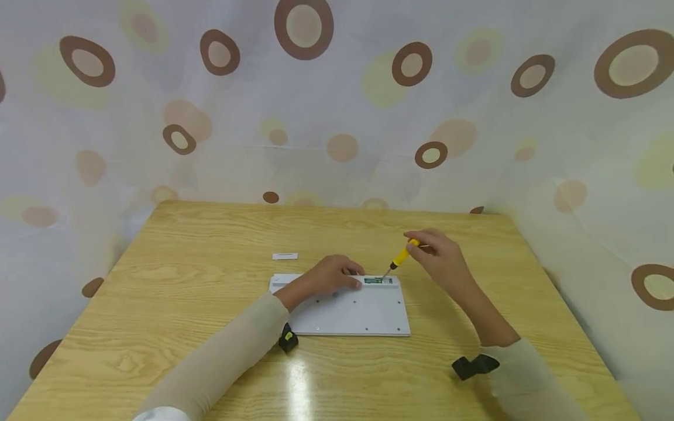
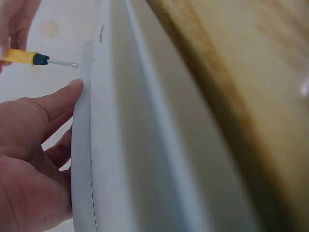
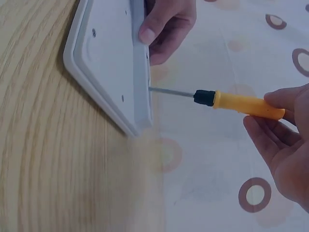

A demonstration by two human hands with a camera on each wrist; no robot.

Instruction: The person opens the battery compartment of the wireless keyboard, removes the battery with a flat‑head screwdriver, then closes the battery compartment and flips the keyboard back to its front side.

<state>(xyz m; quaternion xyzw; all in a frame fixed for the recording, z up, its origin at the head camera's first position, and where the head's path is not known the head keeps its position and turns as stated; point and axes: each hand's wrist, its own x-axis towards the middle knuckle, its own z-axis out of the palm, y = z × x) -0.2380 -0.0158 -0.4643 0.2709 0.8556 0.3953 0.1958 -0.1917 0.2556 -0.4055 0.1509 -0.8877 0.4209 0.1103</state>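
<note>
Presently, a yellow screwdriver (image 1: 403, 255) is gripped by the right hand (image 1: 444, 261), its tip set at an opening (image 1: 372, 280) below that grip. A white panel (image 1: 342, 316) is held along its ridge by the left hand (image 1: 333, 275). Left of both grips, a small strip (image 1: 285, 256) is noted.

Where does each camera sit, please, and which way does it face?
Head: on the head, facing forward and down at the panel; left hand, right hand, sleeves show.
Left wrist: on that wrist, facing along the panel; both hands.
Right wrist: on that wrist, facing the screwdriver; both hands.
Both wrist views share the screwdriver.
</note>
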